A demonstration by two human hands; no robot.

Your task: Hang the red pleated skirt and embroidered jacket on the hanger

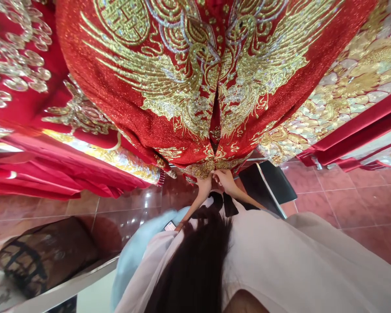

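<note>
A red jacket (169,108), thick with gold and silver phoenix embroidery, hangs right in front of me with its front opening down the middle. Both my hands meet at its lower hem, below the opening. My left hand (204,186) is closed, pinching the left edge of the hem. My right hand (225,179) is closed on the right edge, touching the left hand. My dark hair (195,261) and pale top (296,265) fill the bottom of the view and hide my forearms in part.
More red and gold embroidered garments (355,82) hang on both sides, with red skirts (45,174) at the left. A black flat object (270,184) lies on the glossy red tile floor (345,204). A light blue cloth (137,252) and a dark patterned bag (42,256) sit at lower left.
</note>
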